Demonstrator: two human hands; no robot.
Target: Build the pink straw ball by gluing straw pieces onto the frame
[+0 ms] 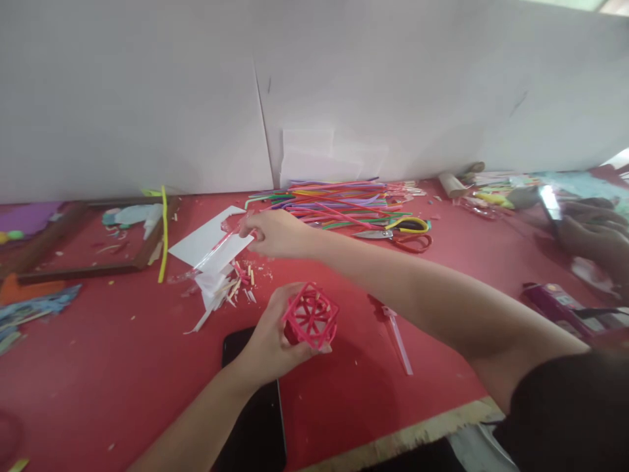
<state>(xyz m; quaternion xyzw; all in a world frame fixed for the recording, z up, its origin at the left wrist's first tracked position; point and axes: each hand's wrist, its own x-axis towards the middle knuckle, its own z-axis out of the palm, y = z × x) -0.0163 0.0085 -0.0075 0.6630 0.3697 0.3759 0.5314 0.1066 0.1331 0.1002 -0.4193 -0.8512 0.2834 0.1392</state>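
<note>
My left hand is wrapped round a small red openwork frame, built of thin red strips crossing in a lattice. My right hand reaches across to the left with its fingers pinched on a clear plastic wrapper, which has some red at its upper end. Beneath the wrapper lies a white sheet. Short sticks and red scraps are heaped just below my right hand. Partly under my left arm is a black phone. A pink plastic stick lies right of my left hand.
Behind my right arm lie a pile of coloured pipe cleaners and scissors. A wooden frame and a yellow strip are at left. At right, another person's hand holds a phone near a purple box.
</note>
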